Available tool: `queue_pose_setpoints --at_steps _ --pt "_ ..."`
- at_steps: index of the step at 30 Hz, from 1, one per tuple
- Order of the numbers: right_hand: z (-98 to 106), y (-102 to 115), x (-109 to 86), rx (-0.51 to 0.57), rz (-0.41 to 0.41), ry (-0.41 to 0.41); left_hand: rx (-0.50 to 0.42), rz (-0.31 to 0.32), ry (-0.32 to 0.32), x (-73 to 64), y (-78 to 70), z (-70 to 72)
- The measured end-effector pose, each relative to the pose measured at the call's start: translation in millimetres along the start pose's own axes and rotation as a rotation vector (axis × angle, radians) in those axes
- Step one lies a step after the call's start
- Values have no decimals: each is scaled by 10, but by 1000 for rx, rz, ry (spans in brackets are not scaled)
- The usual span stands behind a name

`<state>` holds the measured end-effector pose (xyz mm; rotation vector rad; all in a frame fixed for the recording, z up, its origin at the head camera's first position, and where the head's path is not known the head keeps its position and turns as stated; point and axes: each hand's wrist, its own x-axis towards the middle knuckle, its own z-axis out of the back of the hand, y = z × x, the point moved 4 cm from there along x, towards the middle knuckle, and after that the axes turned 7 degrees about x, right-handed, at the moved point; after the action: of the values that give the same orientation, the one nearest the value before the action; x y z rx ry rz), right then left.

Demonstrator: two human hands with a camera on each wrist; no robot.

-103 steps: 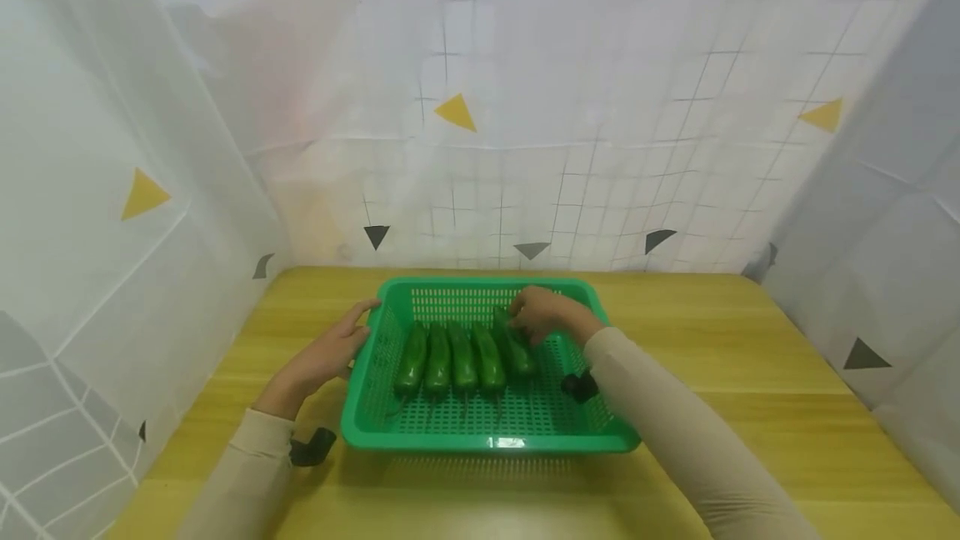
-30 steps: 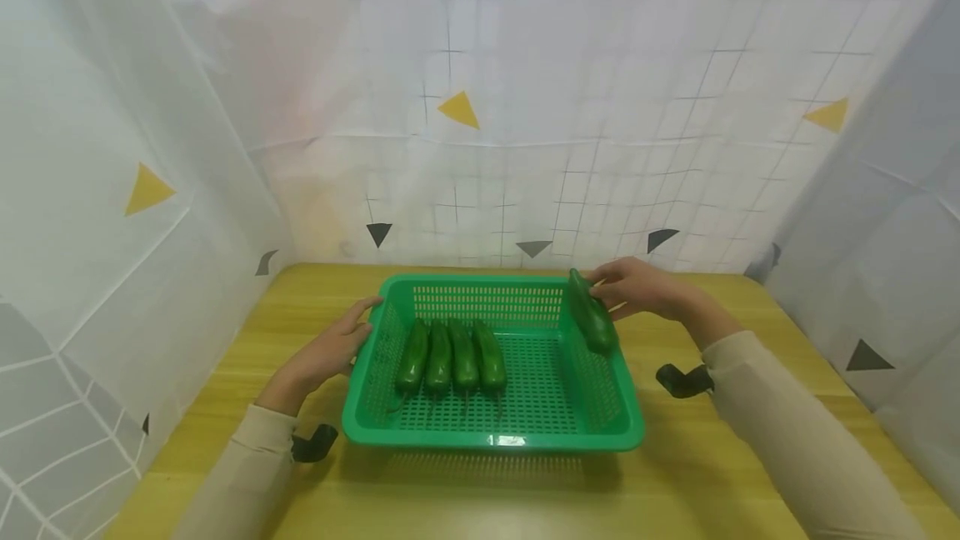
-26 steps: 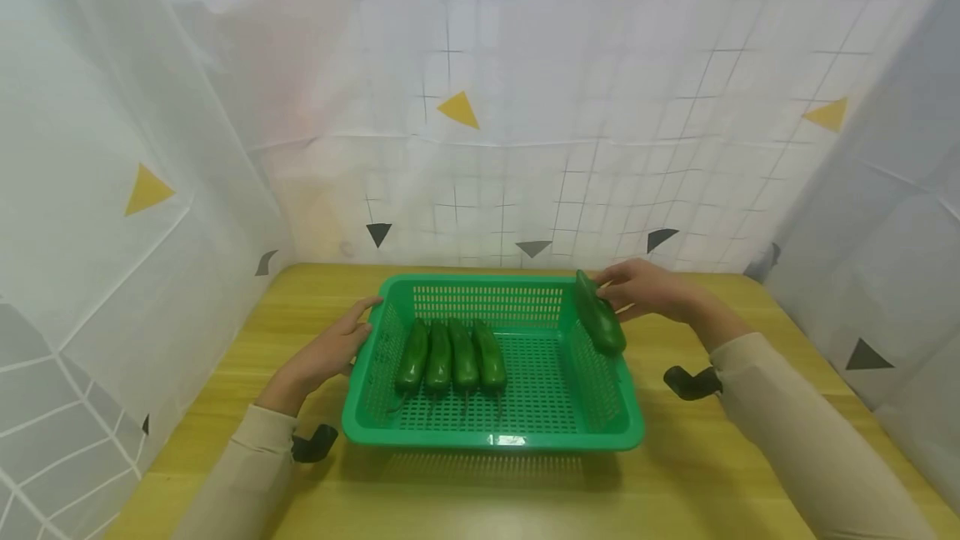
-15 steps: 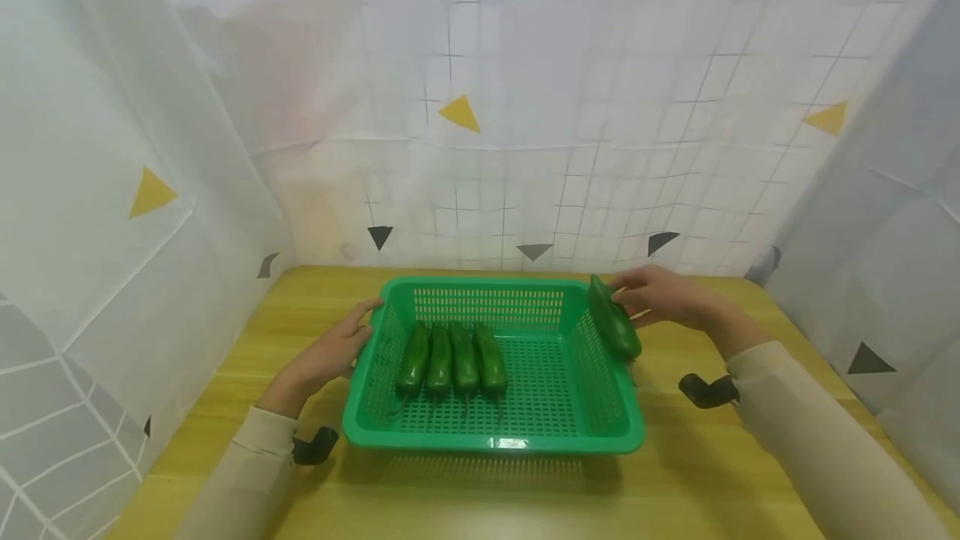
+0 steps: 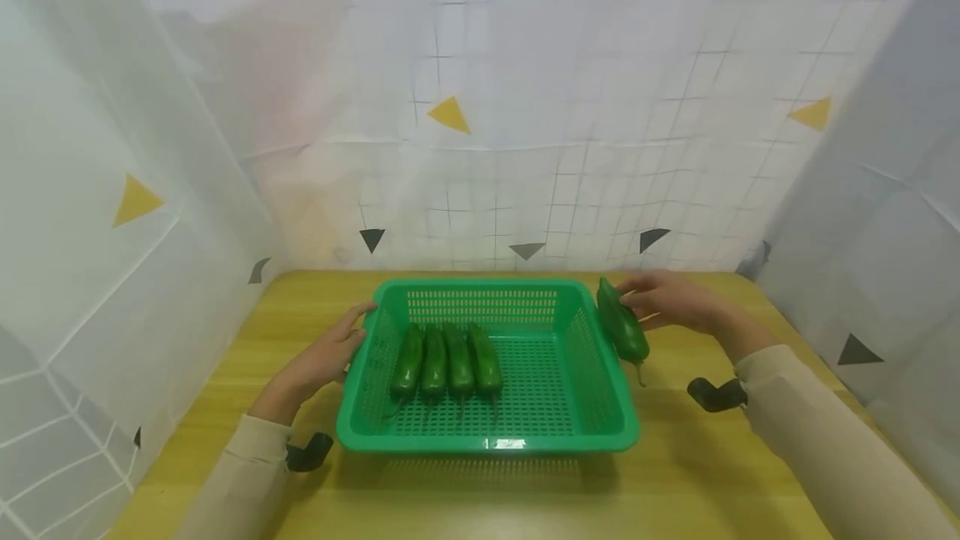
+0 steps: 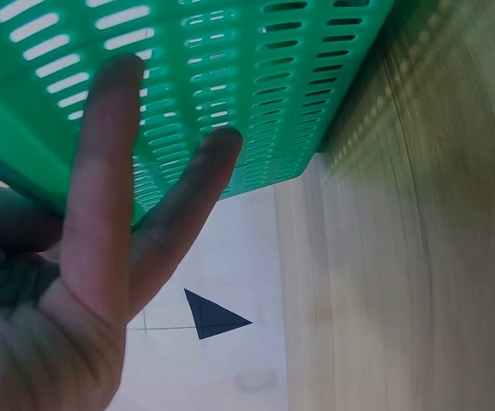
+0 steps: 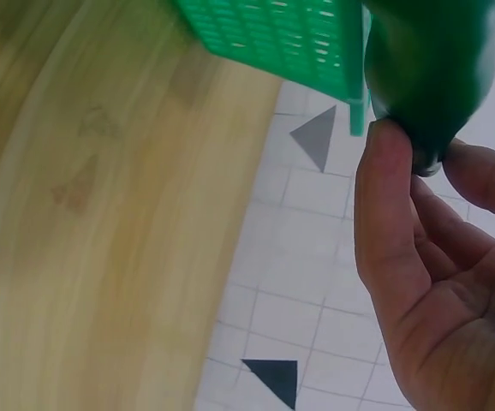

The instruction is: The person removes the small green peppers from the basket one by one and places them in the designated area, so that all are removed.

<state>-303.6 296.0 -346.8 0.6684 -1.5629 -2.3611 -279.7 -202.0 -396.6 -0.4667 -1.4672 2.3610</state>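
My right hand (image 5: 675,304) holds a long green pepper (image 5: 622,330) over the right rim of the green plastic basket (image 5: 420,442). Pinched between thumb and fingers near its narrow end, the pepper leans with its stem hanging toward the front. In the right wrist view, fingertips meet at the pepper's tip (image 7: 427,128). Several more green peppers (image 5: 408,365) lie side by side in the basket's left half, stems toward the front. At the left side of the basket, my left hand (image 5: 318,365) touches it, with straight, spread fingers (image 6: 102,197) against the slotted outer wall.
The basket stands on a wood-grain table (image 5: 697,390). Behind it rises a white sheet (image 5: 510,157) with grid lines and triangles, and similar sheets flank both sides. Each wrist carries a black mount, such as the right one (image 5: 716,395).
My right hand has taken one pepper out from beside the others and carried it rightward to the right rim. The left hand has stayed at the basket's left side.
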Motion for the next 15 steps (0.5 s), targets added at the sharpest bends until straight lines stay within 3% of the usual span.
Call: queue_pose_setpoints --at_steps 15 --pt "29 -386 34 46 -39 -42 1 2 -3 10 62 4"
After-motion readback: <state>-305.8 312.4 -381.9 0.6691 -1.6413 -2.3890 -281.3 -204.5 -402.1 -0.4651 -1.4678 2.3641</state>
